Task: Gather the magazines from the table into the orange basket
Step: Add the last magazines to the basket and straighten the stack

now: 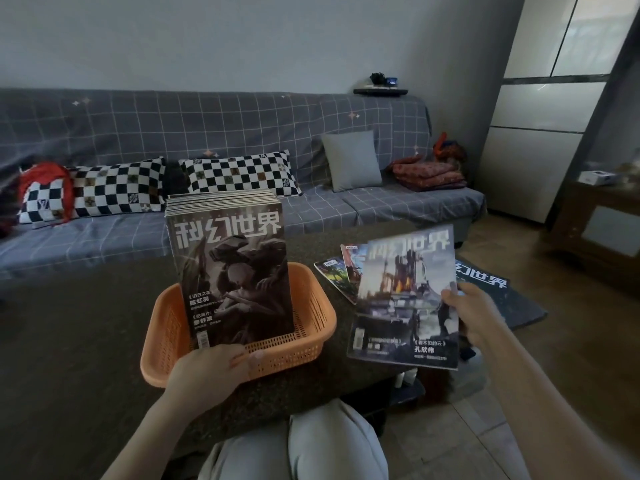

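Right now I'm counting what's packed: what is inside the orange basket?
A stack of magazines stands upright in the orange basket, steadied by the left hand. The basket floor beneath is hidden.

A person sits at a dark table (86, 334), seen from above their own knees. An orange basket (311, 327) rests on the table in front of them. A thick stack of magazines (232, 271) stands upright inside it, the front cover facing the viewer. The left hand (211, 372) grips the stack's bottom edge at the basket's near wall. The right hand (474, 317) holds a single magazine (405, 299) by its right edge, lifted just right of the basket. More magazines (337, 275) lie fanned on the table behind it. A grey checked sofa (207, 133) with black-and-white pillows (239, 173) fills the background.
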### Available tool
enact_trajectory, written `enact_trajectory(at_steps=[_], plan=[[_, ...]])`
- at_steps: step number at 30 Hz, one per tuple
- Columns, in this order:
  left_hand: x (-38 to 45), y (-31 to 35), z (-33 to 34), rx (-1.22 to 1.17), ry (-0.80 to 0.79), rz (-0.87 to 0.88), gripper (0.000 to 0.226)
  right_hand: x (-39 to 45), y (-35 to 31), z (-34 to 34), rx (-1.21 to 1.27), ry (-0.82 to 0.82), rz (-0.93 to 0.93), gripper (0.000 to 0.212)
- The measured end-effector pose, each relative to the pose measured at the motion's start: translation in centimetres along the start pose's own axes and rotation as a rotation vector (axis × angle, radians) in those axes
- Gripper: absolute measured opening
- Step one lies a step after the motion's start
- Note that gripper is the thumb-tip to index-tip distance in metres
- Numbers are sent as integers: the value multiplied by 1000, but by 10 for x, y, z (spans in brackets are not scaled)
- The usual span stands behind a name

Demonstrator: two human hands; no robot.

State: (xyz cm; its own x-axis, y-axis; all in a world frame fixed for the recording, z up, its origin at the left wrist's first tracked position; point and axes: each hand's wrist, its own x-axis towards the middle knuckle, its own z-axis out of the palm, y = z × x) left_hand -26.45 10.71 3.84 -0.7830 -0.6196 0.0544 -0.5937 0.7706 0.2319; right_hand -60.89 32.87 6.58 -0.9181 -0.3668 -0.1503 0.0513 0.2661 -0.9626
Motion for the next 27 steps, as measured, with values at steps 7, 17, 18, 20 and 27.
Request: enact_trajectory(at_steps=[7,17,18,20,27], plan=[[0,5,-3,-3,-38,-20,40,-17,-54,22,60,218,-394,14],[3,2,2,-15,7,-30,48,-24,-69,108,439,-123,-284,10],[3,2,3,-13,13,-28,49,-26,-68,118,453,-159,-264,12],[4,0,4,-13,24,-26,51,-29,-65,137,490,-239,-229,16],[2,-2,8,-25,71,-9,55,-39,-58,200,430,-441,-292,16]])
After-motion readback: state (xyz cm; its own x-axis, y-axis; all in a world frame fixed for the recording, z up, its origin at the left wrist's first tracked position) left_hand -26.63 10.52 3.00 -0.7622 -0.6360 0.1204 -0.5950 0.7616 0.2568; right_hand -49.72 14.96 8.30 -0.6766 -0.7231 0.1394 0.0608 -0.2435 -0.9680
